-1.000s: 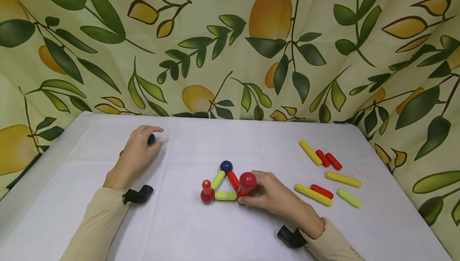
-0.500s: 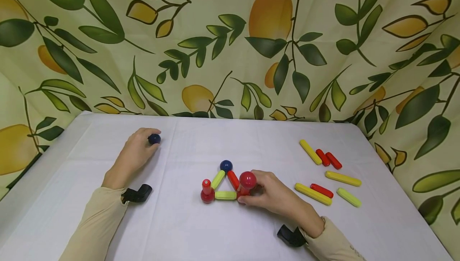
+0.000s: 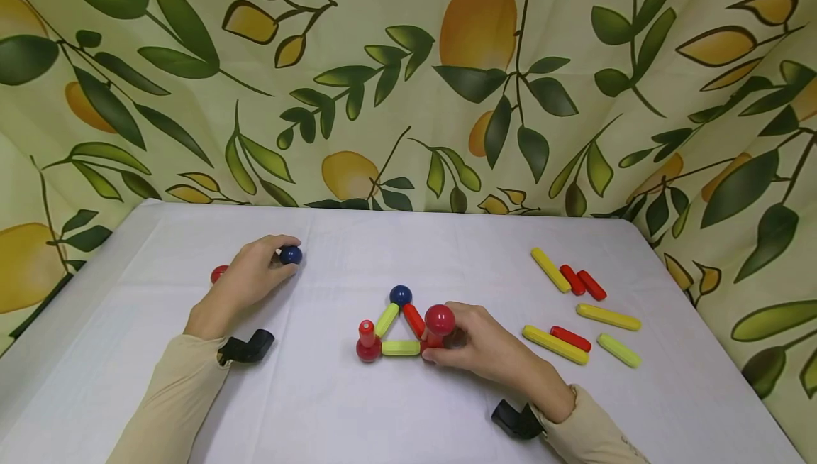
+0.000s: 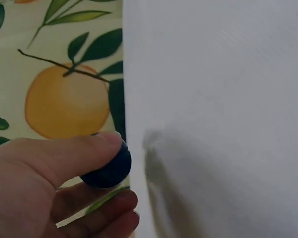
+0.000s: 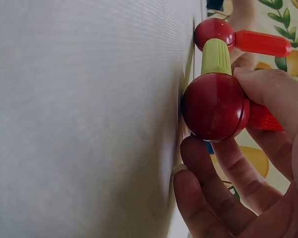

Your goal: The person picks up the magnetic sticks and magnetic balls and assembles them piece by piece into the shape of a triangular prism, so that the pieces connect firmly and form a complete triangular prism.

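My left hand (image 3: 250,274) pinches a dark blue ball (image 3: 291,255) between thumb and fingers, over the left part of the table; the left wrist view shows the thumb across the ball (image 4: 109,168). A triangle of magnetic sticks and balls lies at the middle. Its far corner is a blue ball (image 3: 401,295), its left corner a red ball (image 3: 368,350) with a red stick (image 3: 367,330) upright on it. At the right corner, my right hand (image 3: 488,348) holds an upright red stick topped by a red ball (image 3: 440,319). The corner ball (image 5: 214,106) shows beside the thumb.
Another red ball (image 3: 218,274) lies partly hidden behind my left hand. On the right lie several loose sticks, among them a yellow stick (image 3: 552,269), a short red stick (image 3: 592,284) and a light green stick (image 3: 618,350). A patterned curtain (image 3: 408,95) hangs behind the white table (image 3: 408,414).
My left hand has closed its fingers on the blue ball and moved right with it, uncovering the red ball behind. My right hand and the triangle have stayed in place.
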A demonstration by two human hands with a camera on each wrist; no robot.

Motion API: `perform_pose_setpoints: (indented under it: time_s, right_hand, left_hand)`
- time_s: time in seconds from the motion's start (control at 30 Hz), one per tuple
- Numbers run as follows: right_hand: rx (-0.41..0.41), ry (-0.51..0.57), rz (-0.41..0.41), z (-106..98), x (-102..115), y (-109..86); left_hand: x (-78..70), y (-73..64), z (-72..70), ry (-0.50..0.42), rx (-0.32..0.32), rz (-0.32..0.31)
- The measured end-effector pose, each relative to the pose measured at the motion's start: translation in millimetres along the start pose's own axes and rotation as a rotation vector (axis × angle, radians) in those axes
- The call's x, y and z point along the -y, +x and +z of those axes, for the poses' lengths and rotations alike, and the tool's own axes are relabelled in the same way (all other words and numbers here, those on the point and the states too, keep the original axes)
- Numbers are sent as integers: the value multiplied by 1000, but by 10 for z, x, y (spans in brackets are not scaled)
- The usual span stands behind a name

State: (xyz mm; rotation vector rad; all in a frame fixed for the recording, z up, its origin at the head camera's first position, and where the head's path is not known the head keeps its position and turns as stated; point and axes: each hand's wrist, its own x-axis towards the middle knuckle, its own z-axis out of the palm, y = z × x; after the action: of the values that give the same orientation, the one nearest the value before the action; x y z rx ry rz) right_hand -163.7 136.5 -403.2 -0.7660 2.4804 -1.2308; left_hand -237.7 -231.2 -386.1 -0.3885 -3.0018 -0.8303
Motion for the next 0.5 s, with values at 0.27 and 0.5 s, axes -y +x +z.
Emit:
perform_pose_setpoints:
  time_s: [0.27,0.5]
  right_hand:
    - [-26,-34,23,-27,0,-11]
    - [-43,-43,33,-60,-27,-8]
  left_hand:
    - [-260,-16,-27,-104,7,38]
    - [-475,-64,-66,-126,16,90]
